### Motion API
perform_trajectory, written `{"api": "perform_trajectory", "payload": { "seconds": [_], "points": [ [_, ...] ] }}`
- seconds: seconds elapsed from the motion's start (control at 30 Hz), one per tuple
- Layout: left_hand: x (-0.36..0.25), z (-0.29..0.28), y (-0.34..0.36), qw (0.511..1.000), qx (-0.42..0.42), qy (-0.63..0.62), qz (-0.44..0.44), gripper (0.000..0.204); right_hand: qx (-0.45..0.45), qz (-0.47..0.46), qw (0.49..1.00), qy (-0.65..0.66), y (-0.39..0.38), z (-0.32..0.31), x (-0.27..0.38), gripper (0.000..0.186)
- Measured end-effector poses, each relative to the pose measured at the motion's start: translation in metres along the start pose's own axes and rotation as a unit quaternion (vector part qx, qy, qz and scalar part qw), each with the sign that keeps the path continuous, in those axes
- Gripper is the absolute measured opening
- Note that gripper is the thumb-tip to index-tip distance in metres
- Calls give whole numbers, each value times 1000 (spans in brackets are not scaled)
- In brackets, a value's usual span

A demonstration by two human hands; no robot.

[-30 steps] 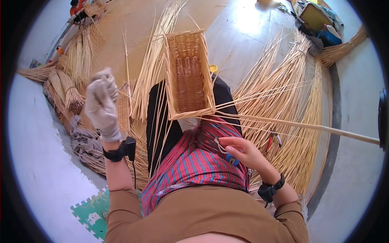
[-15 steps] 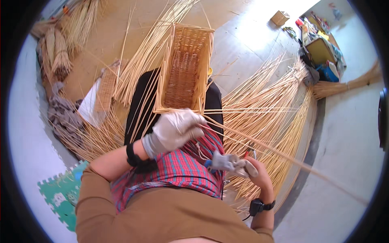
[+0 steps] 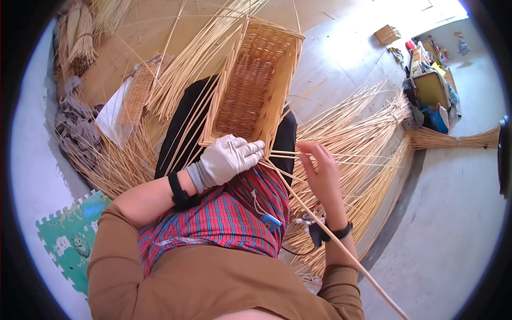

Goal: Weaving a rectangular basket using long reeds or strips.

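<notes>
A rectangular woven basket point(image 3: 249, 88) with loose canes rests on my dark-trousered legs. My left hand point(image 3: 229, 160), in a pale glove, grips its near rim at the right corner, fingers pressed together. My bare right hand point(image 3: 320, 170) is raised just right of that corner beside the protruding canes, fingers apart and slightly curved. A long thick cane point(image 3: 341, 240) slants from the corner toward the lower right. Below my right hand lies a pale crumpled item point(image 3: 304, 223) resembling a glove. A red plaid cloth point(image 3: 213, 224) with a blue object point(image 3: 270, 222) covers my lap.
Cane bundles point(image 3: 352, 133) fan out on both sides. At the left are a woven panel point(image 3: 136, 101), grey fabric point(image 3: 77, 128) and a green foam mat point(image 3: 64, 250). A cluttered cabinet point(image 3: 432, 88) and small box point(image 3: 388, 34) stand at the back right.
My left hand swung in from the left onto the basket corner. My right hand briefly held a glove-like item, released it and rose toward the canes. The long cane's free end swung downward.
</notes>
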State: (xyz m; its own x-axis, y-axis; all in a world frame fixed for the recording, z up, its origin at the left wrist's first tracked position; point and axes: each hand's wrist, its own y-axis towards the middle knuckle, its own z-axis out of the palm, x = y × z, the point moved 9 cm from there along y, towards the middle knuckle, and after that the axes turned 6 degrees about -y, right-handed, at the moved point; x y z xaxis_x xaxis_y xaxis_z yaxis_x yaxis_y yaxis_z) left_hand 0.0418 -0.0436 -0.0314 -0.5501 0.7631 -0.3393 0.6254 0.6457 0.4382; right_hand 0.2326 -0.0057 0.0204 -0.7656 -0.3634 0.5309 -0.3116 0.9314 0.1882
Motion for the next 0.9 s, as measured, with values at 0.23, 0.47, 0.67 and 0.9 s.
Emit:
{"api": "perform_trajectory", "payload": {
  "seconds": [0.23, 0.47, 0.67, 0.9],
  "points": [
    [11, 12, 5, 991, 21, -107, -71, 25, 70, 177, 957, 216, 5, 92, -45, 17],
    [15, 2, 7, 988, -13, -123, -96, 20, 107, 143, 965, 194, 12, 98, -41, 17],
    [16, 3, 3, 987, -53, -127, -83, 22, 86, 127, 975, 162, -10, 103, -40, 25],
    [15, 8, 4, 989, -23, -125, -73, 23, 157, 97, 971, 153, -12, 96, -21, 51]
  ]
}}
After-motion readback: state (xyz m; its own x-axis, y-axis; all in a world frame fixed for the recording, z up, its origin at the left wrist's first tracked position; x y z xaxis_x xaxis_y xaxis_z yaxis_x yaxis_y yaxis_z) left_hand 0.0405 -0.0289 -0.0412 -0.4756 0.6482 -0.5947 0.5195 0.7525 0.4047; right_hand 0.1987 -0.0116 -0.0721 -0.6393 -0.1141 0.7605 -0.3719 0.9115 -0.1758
